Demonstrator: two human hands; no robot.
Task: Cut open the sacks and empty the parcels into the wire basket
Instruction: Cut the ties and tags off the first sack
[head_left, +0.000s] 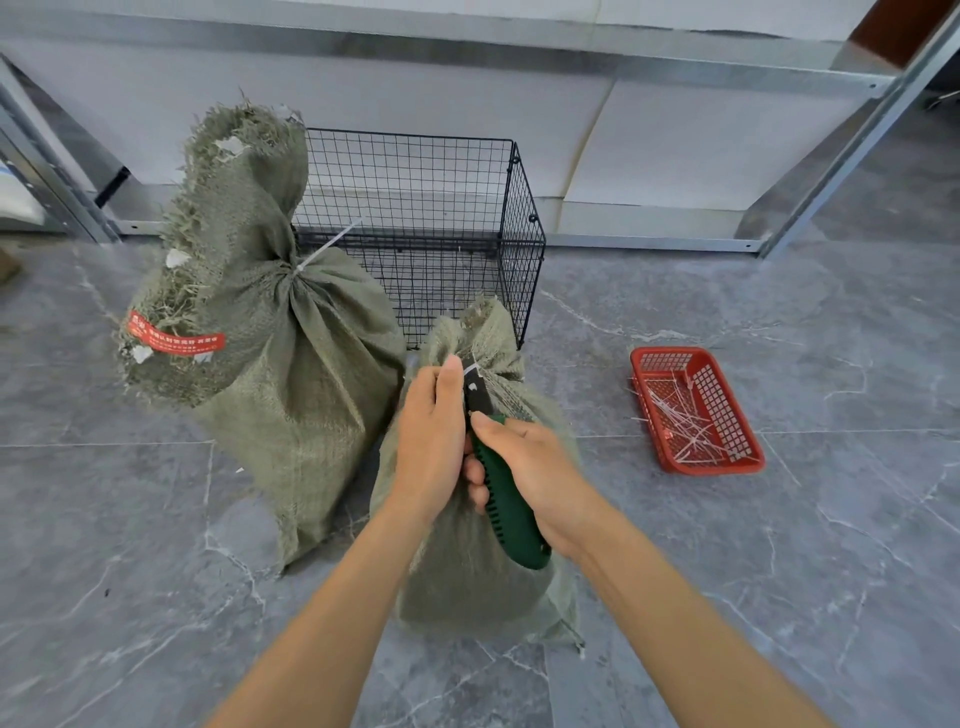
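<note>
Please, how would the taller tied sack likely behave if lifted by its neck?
The taller sack looks floppy: its woven cloth creases, so it would probably sag. It bulges full, so likely heavy. Its frayed top leans over, so it may tip.

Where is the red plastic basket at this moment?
In the head view, the red plastic basket lies on the grey floor at the right, apart from the smaller sack and right of the black wire basket; white cable ties lie in it.

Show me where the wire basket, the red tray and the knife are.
wire basket (410, 176), head view, on the back mesh wall.
red tray (719, 468), head view, on the near rim.
knife (511, 514), head view, on the green handle.
</note>
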